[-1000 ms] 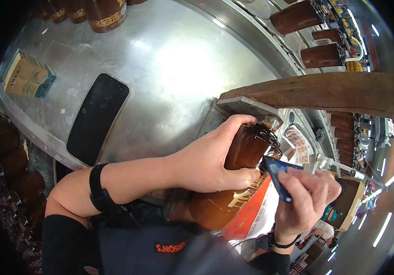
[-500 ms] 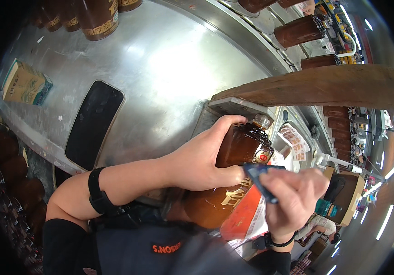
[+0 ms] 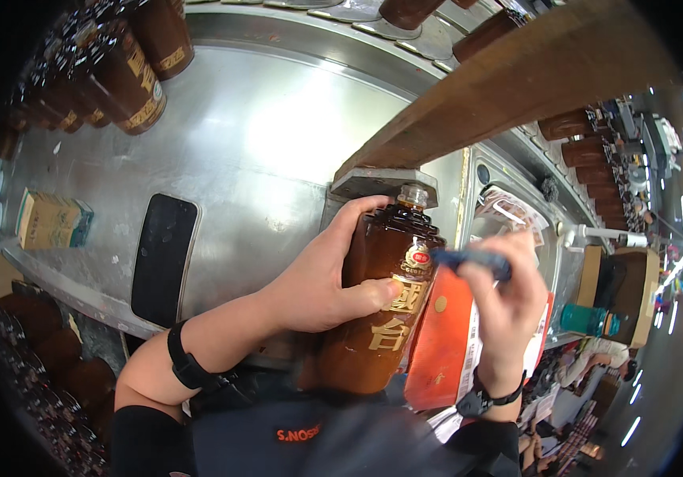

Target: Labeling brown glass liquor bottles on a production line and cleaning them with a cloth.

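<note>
My left hand [image 3: 321, 278] is wrapped round a brown glass bottle [image 3: 365, 354] with gold lettering and a small red emblem. The bottle tilts, its clear-topped neck pointing away from me, and my left thumb presses on its front. In my right hand [image 3: 514, 298] is a flat dark blue tool [image 3: 472, 261], smeared by motion; its exact kind cannot be made out. Its tip points at the bottle's shoulder by the emblem; whether it touches the glass is unclear. Beneath my right hand lies an orange-red package [image 3: 441, 338] with a white barcoded strip.
A black smartphone [image 3: 164, 266] and a small tan-and-teal carton [image 3: 51, 220] lie on the metal table [image 3: 254, 167]. Brown bottles [image 3: 111, 83] crowd the far left. A wooden beam [image 3: 500, 87] slants across the upper right. At right are a cardboard box [image 3: 637, 290] and another person [image 3: 595, 362].
My view has shifted, so more bottles show at the far left. The dark blue tool has moved from beside my left thumb up toward the bottle's emblem. My left hand keeps its hold.
</note>
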`<state>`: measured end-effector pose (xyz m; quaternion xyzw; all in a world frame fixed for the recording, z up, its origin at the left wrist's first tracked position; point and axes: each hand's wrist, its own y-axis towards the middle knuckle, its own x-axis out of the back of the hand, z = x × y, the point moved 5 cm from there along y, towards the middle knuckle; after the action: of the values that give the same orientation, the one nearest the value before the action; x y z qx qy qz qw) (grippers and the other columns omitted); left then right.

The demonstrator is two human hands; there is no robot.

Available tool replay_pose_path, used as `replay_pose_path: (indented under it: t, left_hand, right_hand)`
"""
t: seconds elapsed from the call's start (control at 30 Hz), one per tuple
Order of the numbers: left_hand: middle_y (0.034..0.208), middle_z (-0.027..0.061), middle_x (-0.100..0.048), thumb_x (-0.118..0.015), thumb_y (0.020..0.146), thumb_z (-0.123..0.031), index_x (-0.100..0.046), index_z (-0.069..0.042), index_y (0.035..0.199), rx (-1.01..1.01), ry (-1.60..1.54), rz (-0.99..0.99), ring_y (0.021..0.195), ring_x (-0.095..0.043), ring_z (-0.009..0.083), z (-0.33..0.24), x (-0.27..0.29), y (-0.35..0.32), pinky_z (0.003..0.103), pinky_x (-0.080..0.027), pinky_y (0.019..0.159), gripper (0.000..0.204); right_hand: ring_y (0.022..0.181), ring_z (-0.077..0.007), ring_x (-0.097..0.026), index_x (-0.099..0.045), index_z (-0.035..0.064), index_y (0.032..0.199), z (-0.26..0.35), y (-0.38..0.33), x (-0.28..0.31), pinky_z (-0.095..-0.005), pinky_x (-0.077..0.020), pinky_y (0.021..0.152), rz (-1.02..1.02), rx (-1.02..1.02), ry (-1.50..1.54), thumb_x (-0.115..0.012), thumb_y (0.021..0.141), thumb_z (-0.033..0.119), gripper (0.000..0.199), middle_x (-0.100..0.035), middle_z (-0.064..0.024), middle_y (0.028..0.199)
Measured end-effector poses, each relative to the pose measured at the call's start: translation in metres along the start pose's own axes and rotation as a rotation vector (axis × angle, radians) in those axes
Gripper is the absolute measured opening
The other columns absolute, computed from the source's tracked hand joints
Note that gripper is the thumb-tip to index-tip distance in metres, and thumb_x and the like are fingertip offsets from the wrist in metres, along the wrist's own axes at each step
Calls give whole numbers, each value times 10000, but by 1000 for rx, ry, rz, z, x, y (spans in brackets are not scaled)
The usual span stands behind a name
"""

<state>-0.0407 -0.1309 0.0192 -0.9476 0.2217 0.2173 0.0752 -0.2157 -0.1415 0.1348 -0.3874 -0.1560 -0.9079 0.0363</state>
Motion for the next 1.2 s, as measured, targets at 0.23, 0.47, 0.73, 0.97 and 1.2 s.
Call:
replay_pose_path:
  t: [0.23, 0.47, 0.73, 0.97, 1.2]
  left_hand:
    - [1327, 139, -492, -721, 826, -174, -242, -8, 1456, 14, -13, 8, 1229, -484, 201, 2, 0, 1, 362, -365, 1074, 809]
    - [1364, 152, -456, -708, 854, -207, -211, -5, 1473, -3, -13, 30, 1270, -447, 218, 5, 0, 3, 373, -338, 1098, 819]
    - [1544, 246, -238, -780, 826, -311, 40, -2, 1543, 21, 242, 76, 1426, -292, 319, -18, -2, -45, 419, -248, 1165, 1132]
    - [1582, 279, -106, -875, 669, -386, -64, 10, 1540, -415, 834, 17, 1452, -211, 419, -1, -18, -84, 439, -270, 1163, 1254]
    - [1555, 265, -233, -863, 649, -450, -241, 55, 1485, -517, 917, -96, 1351, -399, 425, 7, -15, -86, 419, -379, 1102, 1158]
  right_hand:
    - [768, -204, -492, -696, 39, 923, -5, 5, -1, -313, -389, 679, 47, 51, 97, -775, 739, 36, 199, -613, -47, 779]
    - [749, -210, -512, -699, 42, 941, 0, -22, 2, -299, -405, 684, 53, 92, 108, -785, 730, 51, 229, -602, -35, 752]
    - [770, -188, -551, -719, 57, 976, -12, -22, 16, -293, -424, 710, -141, 119, -45, -724, 758, -19, 231, -659, -52, 860]
    - [841, -146, -511, -762, 134, 976, 37, -116, -13, -256, -425, 681, 306, 741, -282, -700, 649, 140, 333, -690, 22, 985]
    - [730, -132, -556, -697, 31, 967, 13, -35, -13, -265, -439, 694, 131, -225, 182, -699, 812, 24, 155, -648, -20, 833]
